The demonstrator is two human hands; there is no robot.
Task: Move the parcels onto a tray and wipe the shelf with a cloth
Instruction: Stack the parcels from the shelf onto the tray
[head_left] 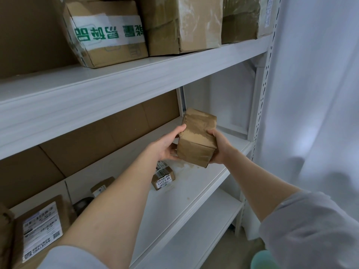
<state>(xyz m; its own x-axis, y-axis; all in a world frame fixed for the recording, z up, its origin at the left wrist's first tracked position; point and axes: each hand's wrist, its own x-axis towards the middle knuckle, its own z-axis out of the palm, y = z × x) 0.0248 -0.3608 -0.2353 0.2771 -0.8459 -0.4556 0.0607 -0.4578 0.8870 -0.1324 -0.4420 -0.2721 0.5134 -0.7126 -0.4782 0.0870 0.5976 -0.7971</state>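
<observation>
My left hand (165,145) and right hand (218,146) grip brown parcel (198,140) above middle shelf (194,191), near right end; small labelled box (163,177) beneath.

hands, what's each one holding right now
Left hand: holds the left side of the brown parcel.
Right hand: holds the same parcel's right side.

Pale grey sleeves, bare forearms and hands.
The left sleeve (71,257) and right sleeve (310,230) are soft, loosely creased light grey cloth, ending near the elbows, away from the white shelf (184,193); nearer it, the left hand (165,147) and right hand (221,147) are uncovered.
</observation>
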